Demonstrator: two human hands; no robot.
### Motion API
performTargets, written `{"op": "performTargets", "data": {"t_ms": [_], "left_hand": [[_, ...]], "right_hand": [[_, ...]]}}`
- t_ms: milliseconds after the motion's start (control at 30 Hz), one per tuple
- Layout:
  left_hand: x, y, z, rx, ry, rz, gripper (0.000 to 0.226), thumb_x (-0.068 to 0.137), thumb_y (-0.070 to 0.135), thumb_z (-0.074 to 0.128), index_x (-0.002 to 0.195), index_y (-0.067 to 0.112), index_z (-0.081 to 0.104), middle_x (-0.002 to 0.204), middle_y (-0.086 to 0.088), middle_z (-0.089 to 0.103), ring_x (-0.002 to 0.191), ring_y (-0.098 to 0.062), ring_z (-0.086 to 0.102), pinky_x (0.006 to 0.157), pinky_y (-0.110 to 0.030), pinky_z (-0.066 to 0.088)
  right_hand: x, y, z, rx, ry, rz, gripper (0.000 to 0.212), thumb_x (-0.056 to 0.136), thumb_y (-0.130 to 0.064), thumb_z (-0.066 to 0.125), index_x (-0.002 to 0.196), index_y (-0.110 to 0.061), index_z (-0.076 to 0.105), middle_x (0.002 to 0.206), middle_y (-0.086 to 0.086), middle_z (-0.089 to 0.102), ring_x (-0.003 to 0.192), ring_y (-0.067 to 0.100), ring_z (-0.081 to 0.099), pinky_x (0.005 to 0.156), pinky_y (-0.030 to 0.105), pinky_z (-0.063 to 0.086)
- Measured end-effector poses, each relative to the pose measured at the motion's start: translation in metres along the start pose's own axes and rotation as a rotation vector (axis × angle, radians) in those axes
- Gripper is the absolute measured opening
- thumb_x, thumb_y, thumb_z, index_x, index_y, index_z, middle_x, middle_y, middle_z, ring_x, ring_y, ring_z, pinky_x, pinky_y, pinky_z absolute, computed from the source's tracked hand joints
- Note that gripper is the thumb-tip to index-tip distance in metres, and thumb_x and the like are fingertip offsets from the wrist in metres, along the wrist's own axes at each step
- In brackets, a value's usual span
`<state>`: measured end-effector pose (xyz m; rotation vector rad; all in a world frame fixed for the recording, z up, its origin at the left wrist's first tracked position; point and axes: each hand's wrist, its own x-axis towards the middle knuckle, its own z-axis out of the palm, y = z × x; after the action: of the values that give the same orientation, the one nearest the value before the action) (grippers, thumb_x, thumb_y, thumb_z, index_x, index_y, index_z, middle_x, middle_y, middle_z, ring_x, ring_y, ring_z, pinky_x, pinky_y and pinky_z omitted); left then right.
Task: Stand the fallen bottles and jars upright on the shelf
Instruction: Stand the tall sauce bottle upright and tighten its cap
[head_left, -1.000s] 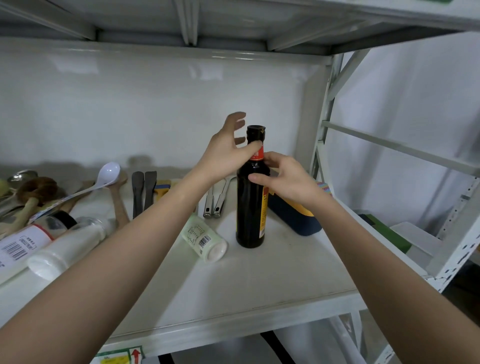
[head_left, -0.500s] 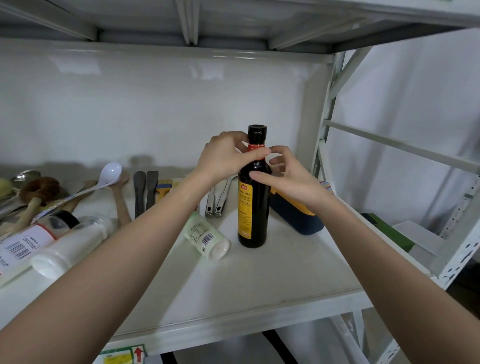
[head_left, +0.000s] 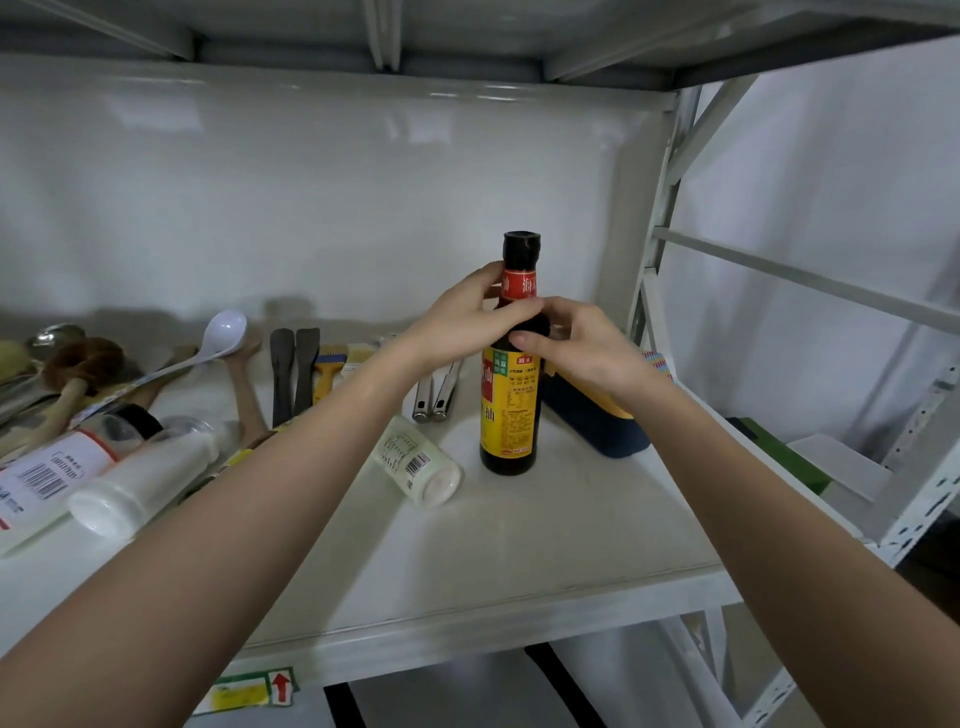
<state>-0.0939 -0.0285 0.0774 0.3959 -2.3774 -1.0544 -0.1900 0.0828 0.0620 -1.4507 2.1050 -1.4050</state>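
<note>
Since the earlier frame the dark bottle (head_left: 510, 384) has been turned label-forward, upright at mid-shelf (head_left: 519, 561); its neck is clasped by the left hand (head_left: 467, 322) and right hand (head_left: 582, 348); a careless release could tip it onto the small white bottle (head_left: 418, 465) lying just beside; the large white bottle (head_left: 137, 480) and labelled jar (head_left: 49, 470) lie unrighted at left, crowded by utensils (head_left: 291, 374); a blue box (head_left: 592, 415) is set close behind

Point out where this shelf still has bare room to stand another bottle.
Free: the front of the shelf, between the dark bottle and the front edge. Crowded: the left, with a fallen white bottle, a small jar and utensils.
</note>
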Motion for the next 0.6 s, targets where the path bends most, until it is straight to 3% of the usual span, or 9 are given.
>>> {"op": "performTargets", "data": {"t_ms": [133,233,300,367,500,600], "left_hand": [[0.001,-0.006,-0.003,-0.052,0.024,-0.008,0.040,0.090,0.030,0.057,0.128,0.018,0.055,0.126,-0.003,0.064,0.114,-0.015,0.060,0.099,-0.032,0.047],[0.002,-0.004,-0.004,0.039,0.111,-0.012,0.042,0.087,0.032,0.063,0.124,0.016,0.056,0.117,-0.005,0.067,0.101,-0.014,0.061,0.076,-0.014,0.045],[0.003,-0.003,-0.004,0.133,0.170,-0.001,0.042,0.083,0.037,0.066,0.118,0.016,0.059,0.111,-0.005,0.069,0.094,-0.013,0.060,0.070,-0.016,0.043],[0.005,-0.002,-0.003,0.220,0.221,-0.002,0.044,0.080,0.044,0.067,0.113,0.017,0.059,0.110,-0.003,0.070,0.090,-0.012,0.060,0.075,-0.023,0.042],[0.006,0.001,0.003,0.356,0.284,-0.023,0.051,0.077,0.055,0.065,0.111,0.018,0.056,0.109,0.000,0.070,0.096,-0.017,0.063,0.074,-0.024,0.038],[0.007,0.003,0.006,0.351,0.275,-0.048,0.055,0.076,0.057,0.064,0.111,0.017,0.054,0.108,-0.002,0.070,0.099,-0.020,0.063,0.074,-0.027,0.040]], "right_hand": [[0.003,-0.001,-0.002,0.063,-0.086,0.053,0.044,0.093,-0.014,0.053,0.135,-0.011,0.044,0.136,0.007,0.055,0.121,0.017,0.052,0.091,0.025,0.039],[0.005,0.000,-0.003,0.082,-0.100,0.114,0.056,0.093,-0.015,0.052,0.143,-0.009,0.030,0.147,0.008,0.042,0.132,0.022,0.043,0.097,0.028,0.038],[0.006,0.002,-0.005,0.109,-0.053,0.154,0.069,0.089,-0.018,0.059,0.147,-0.013,0.021,0.148,0.010,0.037,0.128,0.021,0.044,0.094,0.028,0.040],[0.005,0.003,-0.006,0.109,-0.006,0.150,0.076,0.083,-0.024,0.066,0.144,-0.015,0.023,0.141,0.010,0.041,0.119,0.020,0.049,0.086,0.028,0.044],[0.003,0.003,0.002,0.048,0.052,0.095,0.065,0.079,-0.029,0.071,0.131,-0.012,0.038,0.119,0.006,0.054,0.107,0.019,0.056,0.081,0.028,0.050],[0.004,0.003,0.008,-0.020,0.107,0.045,0.056,0.079,-0.031,0.071,0.123,-0.011,0.043,0.115,0.007,0.057,0.100,0.017,0.057,0.076,0.027,0.049]]}}
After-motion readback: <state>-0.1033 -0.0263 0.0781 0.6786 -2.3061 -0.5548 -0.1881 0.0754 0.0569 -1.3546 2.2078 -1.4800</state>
